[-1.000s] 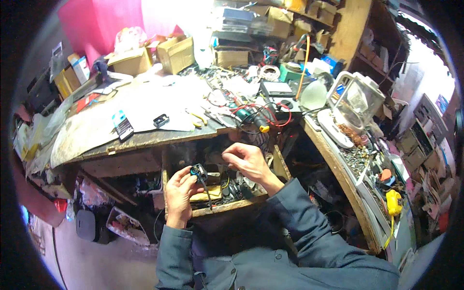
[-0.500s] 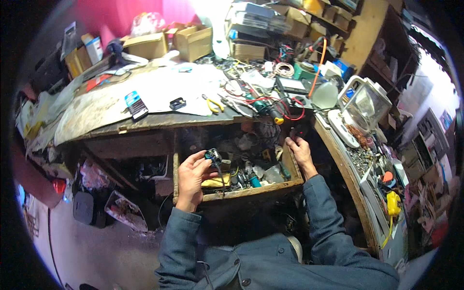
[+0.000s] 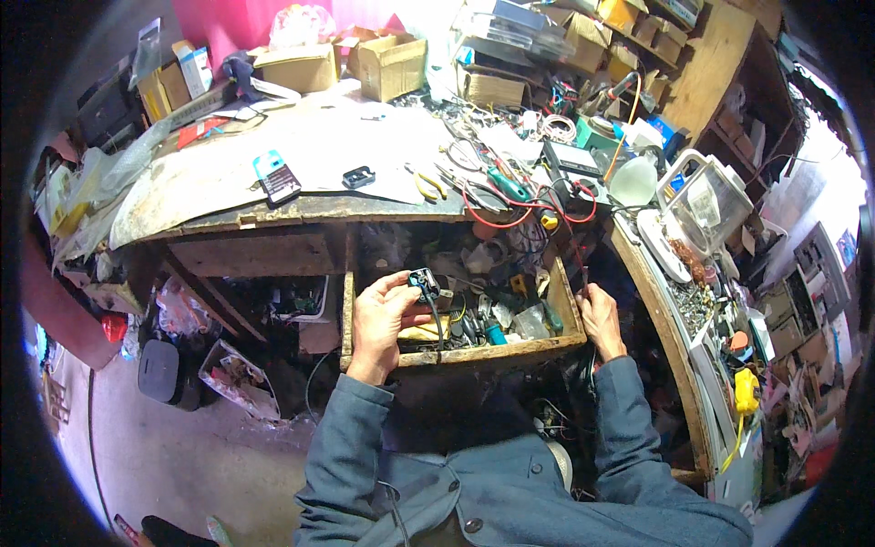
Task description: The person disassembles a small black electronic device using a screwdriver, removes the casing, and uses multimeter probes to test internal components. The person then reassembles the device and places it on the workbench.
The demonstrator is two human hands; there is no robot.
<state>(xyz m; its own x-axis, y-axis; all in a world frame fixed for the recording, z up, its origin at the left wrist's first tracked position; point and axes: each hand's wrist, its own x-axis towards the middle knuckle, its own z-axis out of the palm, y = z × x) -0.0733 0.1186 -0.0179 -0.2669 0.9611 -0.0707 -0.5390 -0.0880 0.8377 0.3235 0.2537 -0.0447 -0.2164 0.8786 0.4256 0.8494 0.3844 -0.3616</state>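
My left hand (image 3: pixel 383 324) pinches a small black plug-like device (image 3: pixel 423 281) between thumb and fingers, above the front left of an open wooden drawer (image 3: pixel 510 351). A dark cable (image 3: pixel 438 330) hangs from the device past the drawer's front edge. Just outside the drawer's right side, my right hand (image 3: pixel 600 321) is closed around a thin dark rod (image 3: pixel 584 277), which looks like a test probe. A red lead (image 3: pixel 572 239) runs down toward it from the bench. Inside the drawer lie a teal-handled part (image 3: pixel 495 335), a clear plastic bag (image 3: pixel 530 322) and other small parts.
On the benchtop (image 3: pixel 219 178) lie yellow-handled pliers (image 3: pixel 426 184), a small black case (image 3: pixel 359 178) and a blue-and-black package (image 3: pixel 276 177). Cardboard boxes (image 3: pixel 389 68) stand behind. A clear container (image 3: pixel 706 205) and a yellow-corded tool (image 3: pixel 746 392) crowd the right side.
The view has shifted, so the bench appears moved. My right hand has come down beside the drawer, drawing the thin rod with it. My left hand still holds the device, turned slightly.
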